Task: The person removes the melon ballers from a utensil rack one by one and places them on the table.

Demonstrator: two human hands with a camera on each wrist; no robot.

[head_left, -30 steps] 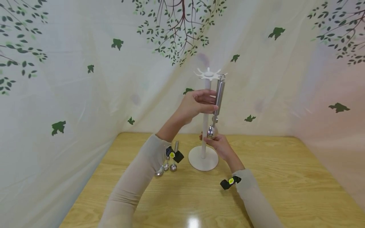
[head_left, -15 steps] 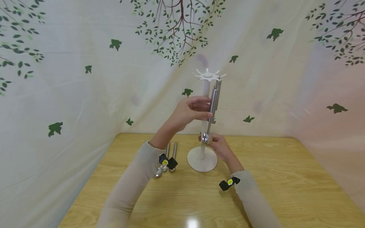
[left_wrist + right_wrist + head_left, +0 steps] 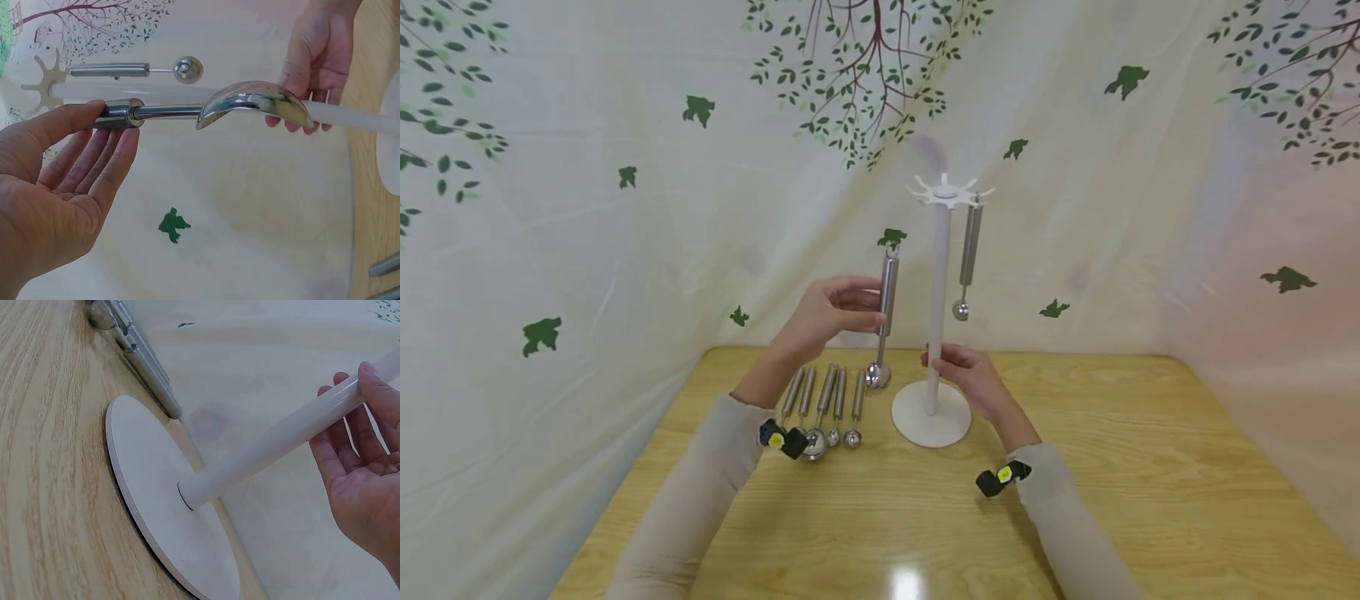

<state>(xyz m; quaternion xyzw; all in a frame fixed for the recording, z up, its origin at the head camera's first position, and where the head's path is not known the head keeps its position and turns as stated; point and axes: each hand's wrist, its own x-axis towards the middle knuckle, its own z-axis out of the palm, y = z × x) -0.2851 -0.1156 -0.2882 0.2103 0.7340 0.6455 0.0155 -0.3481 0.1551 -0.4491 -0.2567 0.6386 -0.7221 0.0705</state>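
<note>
My left hand [image 3: 827, 318] pinches the steel handle of an ice cream scoop [image 3: 890, 279] between thumb and fingers. The scoop is held in the air left of a white rack [image 3: 940, 275], bowl end down. Its deep, shiny bowl shows in the left wrist view, where the scoop [image 3: 256, 103] crosses in front of the pole. Around the lower pole, the right hand [image 3: 976, 382] curls its fingers; the right wrist view shows this hand [image 3: 369, 437] too. From a hook at the rack's right side hangs a steel melon baller [image 3: 971, 250], apart from both hands.
Several steel-handled utensils [image 3: 824, 392] lie side by side on the wooden table [image 3: 1112, 483], left of the rack's round base [image 3: 917, 429]. A printed cloth [image 3: 790, 208] hangs behind the table.
My left hand has carried the scoop left and down, from beside the rack's hooks to a spot clear of the pole. The melon baller stays hanging. The right hand keeps its place.
</note>
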